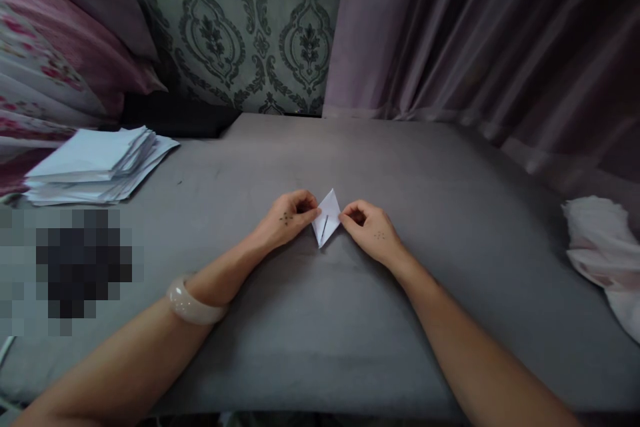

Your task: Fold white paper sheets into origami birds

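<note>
Between my hands is a small piece of folded white paper (331,210), shaped like a diamond, with a dark slit running down its lower half. My left hand (291,217) pinches its left corner between thumb and fingers. On the opposite corner, my right hand (369,223) closes thumb and forefinger in the same way. The paper's upper tip points away from me and its lower tip towards me. A pale bangle (193,303) sits on my left forearm. Both hands have small dark marks on their backs.
A grey cloth-covered table (310,340) stretches under my arms. At the far left lies a stack of white paper (95,160), with a black flat item (180,117) behind it. A pale crumpled cloth (600,240) lies at the right edge. Curtains (400,27) hang behind; a patch at left is pixelated.
</note>
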The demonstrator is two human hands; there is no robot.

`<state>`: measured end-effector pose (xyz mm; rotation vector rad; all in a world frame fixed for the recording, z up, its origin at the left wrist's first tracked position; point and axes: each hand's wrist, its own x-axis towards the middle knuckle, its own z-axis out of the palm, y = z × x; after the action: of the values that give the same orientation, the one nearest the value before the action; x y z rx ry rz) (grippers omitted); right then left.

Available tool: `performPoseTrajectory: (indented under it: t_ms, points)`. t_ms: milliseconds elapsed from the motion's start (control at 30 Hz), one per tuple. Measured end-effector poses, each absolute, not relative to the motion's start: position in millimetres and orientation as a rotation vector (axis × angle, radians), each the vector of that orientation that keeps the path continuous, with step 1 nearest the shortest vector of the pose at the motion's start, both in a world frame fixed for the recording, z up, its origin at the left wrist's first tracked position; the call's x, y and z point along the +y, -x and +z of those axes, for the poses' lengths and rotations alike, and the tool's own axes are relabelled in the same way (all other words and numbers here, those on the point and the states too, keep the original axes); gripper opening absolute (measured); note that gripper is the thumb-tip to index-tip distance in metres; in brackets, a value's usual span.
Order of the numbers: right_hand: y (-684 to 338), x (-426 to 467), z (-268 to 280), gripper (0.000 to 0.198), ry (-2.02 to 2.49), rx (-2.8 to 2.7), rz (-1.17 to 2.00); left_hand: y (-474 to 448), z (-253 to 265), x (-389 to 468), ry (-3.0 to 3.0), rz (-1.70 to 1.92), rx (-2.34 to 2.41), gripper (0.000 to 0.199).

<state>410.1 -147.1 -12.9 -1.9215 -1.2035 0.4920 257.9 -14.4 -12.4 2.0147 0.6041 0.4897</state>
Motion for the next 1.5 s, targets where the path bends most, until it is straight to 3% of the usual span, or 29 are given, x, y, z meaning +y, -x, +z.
performPoseTrajectory:
  t_ms: [600,900,1067,1500]
  points:
    - [-401.4,-146.4,-4.8,0.032,1.362,-0.919,0.7,-263.0,-5.5,-29.5,-1.722,0.87,0.385,0.017]
    - [-398.4,-150.7,0.5,0.027,1.357,-0.89,0.607,-263.9,0.2,-35.5,-1.599,0.819,0.421,0.02]
    - [-397.6,-152.1,1.6,0.027,1.344,-0.854,0.674,-262.5,4.6,-37.9,-1.577,0.755,0.454,0.032]
    - [-395.9,-154.5,3.6,0.026,1.306,-0.753,0.812,-265.1,3.9,-51.6,-1.245,0.539,0.576,0.025]
